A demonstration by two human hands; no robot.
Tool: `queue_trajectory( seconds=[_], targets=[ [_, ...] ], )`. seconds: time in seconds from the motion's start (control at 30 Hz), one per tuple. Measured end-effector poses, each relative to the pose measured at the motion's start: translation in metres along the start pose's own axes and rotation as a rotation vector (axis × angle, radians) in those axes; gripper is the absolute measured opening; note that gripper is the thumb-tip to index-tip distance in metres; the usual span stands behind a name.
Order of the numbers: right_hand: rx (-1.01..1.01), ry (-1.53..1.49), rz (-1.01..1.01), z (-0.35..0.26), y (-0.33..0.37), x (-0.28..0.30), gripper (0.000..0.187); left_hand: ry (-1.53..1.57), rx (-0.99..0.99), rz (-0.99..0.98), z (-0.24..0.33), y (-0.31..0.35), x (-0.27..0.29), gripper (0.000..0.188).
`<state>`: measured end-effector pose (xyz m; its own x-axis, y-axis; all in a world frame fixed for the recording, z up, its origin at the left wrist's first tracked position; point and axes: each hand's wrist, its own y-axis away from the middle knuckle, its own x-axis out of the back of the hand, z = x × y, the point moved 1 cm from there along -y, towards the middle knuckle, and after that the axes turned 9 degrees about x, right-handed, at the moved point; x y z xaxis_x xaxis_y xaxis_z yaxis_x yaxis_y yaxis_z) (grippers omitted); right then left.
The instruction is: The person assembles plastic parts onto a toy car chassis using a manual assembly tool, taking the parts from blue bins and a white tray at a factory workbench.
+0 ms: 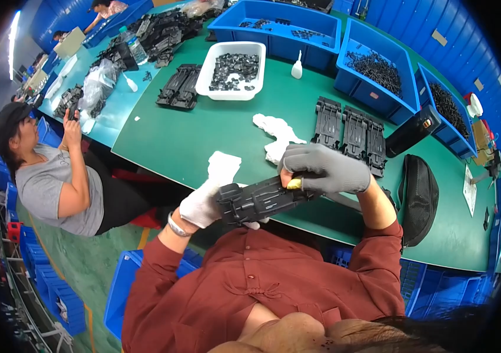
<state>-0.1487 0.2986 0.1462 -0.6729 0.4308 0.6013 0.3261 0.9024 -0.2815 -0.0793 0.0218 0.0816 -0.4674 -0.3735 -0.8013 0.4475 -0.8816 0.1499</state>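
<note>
My left hand (201, 207), in a white glove, grips the left end of a long black moulded plastic part (261, 201), held tilted in front of my body at the table's near edge. My right hand (328, 169), in a grey glove with a yellow fingertip cover, closes over the part's right end. Whether its fingers also pinch some small piece is hidden. A white crumpled scrap (224, 166) shows just above my left hand. Beyond my right hand lies white crumpled cloth (278, 136). Similar black plastic parts (353, 132) lie in a row to the right.
On the green table (185, 141) stand a white tray (204, 82) of small black pieces, more black parts (180, 85), a white squeeze bottle (297, 69), blue bins (344, 82), a dark bottle (413, 130) and a black pouch (420, 200). A co-worker (56, 176) sits at left.
</note>
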Motion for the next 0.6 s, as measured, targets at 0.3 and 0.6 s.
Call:
queue_trajectory(
  seconds=[0.3, 0.6],
  targets=[
    [0.000, 0.163, -0.252, -0.031, -0.031, 0.019, 0.015, -0.074, 0.300, -0.192, -0.003, -0.018, -0.012, 0.076],
    [0.284, 0.255, 0.210, -0.021, -0.055, 0.006, 0.015, 0.000, -0.093, 0.028, -0.042, 0.006, -0.008, 0.074]
  ],
)
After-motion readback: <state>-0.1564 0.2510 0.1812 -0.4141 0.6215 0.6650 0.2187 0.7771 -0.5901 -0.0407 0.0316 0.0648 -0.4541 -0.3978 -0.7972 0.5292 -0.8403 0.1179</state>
